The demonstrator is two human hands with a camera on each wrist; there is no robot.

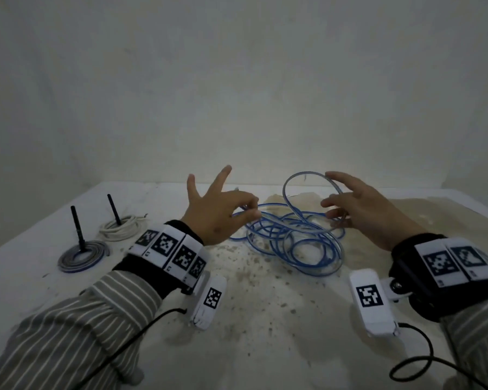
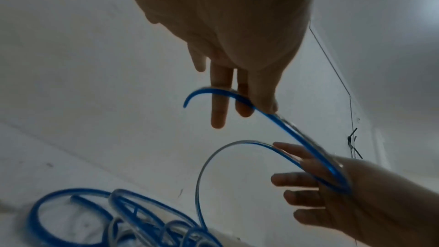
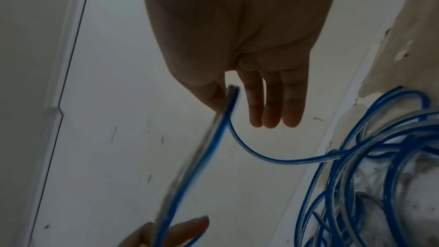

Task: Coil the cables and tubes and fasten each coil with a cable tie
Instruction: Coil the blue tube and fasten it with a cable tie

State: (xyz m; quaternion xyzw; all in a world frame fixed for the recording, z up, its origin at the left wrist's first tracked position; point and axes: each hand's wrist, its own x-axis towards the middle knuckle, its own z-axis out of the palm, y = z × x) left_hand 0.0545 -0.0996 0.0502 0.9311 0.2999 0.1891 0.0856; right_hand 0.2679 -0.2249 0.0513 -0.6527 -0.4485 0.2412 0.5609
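A long blue and clear tube (image 1: 293,240) lies in a loose tangle on the table (image 1: 265,319) between my hands. My left hand (image 1: 250,211) pinches the tube near its free end between thumb and fingers, with the other fingers spread upward; in the left wrist view the tube end (image 2: 190,99) curls past the fingers. My right hand (image 1: 331,190) is held out with straight fingers. One raised loop (image 1: 290,187) of the tube passes between its thumb and forefinger. The right wrist view shows that strand (image 3: 228,104) running down to my left hand (image 3: 171,232).
At the left stand two black pegs. A grey and blue coil (image 1: 82,256) lies round the near peg and a white cable coil (image 1: 120,228) round the far peg. The table cover is stained beige on the right. A plain wall stands behind.
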